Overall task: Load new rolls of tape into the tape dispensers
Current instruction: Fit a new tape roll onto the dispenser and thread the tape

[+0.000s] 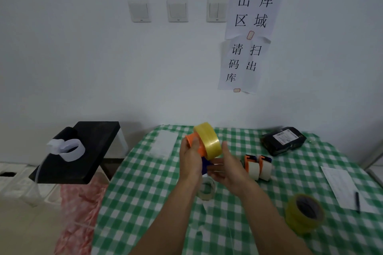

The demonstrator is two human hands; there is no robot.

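Note:
Above the table's middle my left hand [189, 157] grips an orange tape dispenser [193, 141] with a dark blue part [205, 164] below. A yellow tape roll [207, 139] sits tilted on the dispenser's drum. My right hand [226, 166] is at the roll's lower right side, its fingers curved against it. Two more orange dispensers [258, 164] with pale rolls stand just right of my hands. Another yellowish roll [303, 212] lies flat near the front right. A nearly used-up clear roll [206, 189] lies on the cloth under my wrists.
The table wears a green checked cloth [145, 192]. A black parcel [283, 141] lies at the back right, a paper sheet [348, 188] with a pen [358, 202] at the right. A black stool [83, 151] at the left carries a white tape loop [69, 149].

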